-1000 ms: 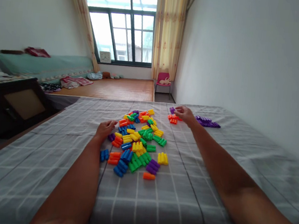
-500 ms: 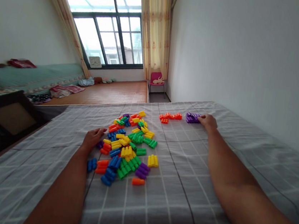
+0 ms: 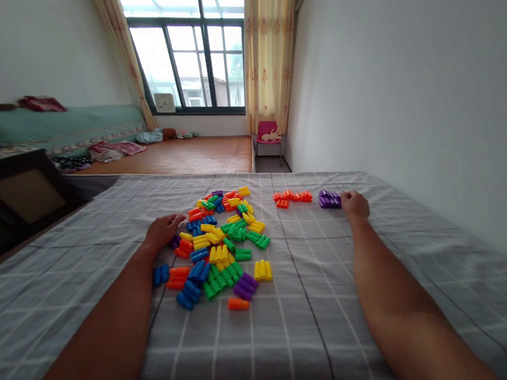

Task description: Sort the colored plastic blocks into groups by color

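Observation:
A loose pile of plastic building blocks [image 3: 220, 275], tube-shaped and joined side by side, lies on the checked bed sheet in yellow, green, blue, orange and purple. My left hand [image 3: 165, 230] rests at the pile's left edge, fingers loosely stretched and holding nothing visible, near a purple block [image 3: 175, 241]. Farther right, a group of purple blocks [image 3: 329, 200] sits apart from the pile. My right hand [image 3: 356, 205] is at the group's right end, fingers curled together against a purple block; its fingertips are partly hidden. Beside that group lies a row of orange blocks [image 3: 292, 198].
The grey checked sheet [image 3: 290, 347] covers the bed under both arms. A white wall [image 3: 428, 100] runs along the right. Beyond stand a pink chair [image 3: 268, 132], another bed with a brown mat [image 3: 203, 151], and a dark cabinet [image 3: 18, 200] at left.
The view has shifted slightly, moving the scene a little to the right. My right fingers are more curled at the purple group's end. My left hand stays beside the pile.

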### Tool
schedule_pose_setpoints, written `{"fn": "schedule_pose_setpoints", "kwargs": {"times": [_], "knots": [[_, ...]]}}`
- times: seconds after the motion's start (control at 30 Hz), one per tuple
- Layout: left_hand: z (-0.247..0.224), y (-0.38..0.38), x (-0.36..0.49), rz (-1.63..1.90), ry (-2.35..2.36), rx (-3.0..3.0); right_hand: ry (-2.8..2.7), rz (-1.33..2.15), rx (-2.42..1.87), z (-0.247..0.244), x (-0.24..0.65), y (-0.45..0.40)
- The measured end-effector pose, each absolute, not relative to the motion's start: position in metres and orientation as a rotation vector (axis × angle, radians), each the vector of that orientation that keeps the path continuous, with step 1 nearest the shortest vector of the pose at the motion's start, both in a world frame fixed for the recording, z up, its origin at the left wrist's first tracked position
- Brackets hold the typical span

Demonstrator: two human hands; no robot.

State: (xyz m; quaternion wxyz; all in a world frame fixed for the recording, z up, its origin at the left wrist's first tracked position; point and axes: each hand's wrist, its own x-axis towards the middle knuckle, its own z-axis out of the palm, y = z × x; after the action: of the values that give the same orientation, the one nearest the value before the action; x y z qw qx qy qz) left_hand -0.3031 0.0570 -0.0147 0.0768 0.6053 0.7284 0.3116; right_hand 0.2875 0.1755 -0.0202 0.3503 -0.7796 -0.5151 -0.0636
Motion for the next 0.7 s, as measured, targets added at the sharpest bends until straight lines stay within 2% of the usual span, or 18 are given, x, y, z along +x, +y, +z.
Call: {"fn": "schedule_pose_setpoints", "kwargs": {"times": [0.13,0.33,0.47,0.6,0.7], "knots": [[-0.01,0.055,-0.294,0.888,2.187,1.876,-1.376,-0.196,-1.967,-0.013,0.275,0.177],[-0.011,0.05,-0.289,1.2,1.908,1.608,-1.624,-0.279,-1.695,0.012,0.227,0.175],[-0.019,0.052,-0.298,1.399,1.956,1.467,-1.921,-0.141,-1.377,0.031,0.159,0.152],[-0.028,0.059,-0.301,1.482,1.925,1.379,-2.31,0.077,-1.072,0.029,0.076,0.133],[-0.032,0.064,-0.3,1.526,1.901,1.359,-2.488,0.071,-0.949,0.025,0.02,0.142]]}}
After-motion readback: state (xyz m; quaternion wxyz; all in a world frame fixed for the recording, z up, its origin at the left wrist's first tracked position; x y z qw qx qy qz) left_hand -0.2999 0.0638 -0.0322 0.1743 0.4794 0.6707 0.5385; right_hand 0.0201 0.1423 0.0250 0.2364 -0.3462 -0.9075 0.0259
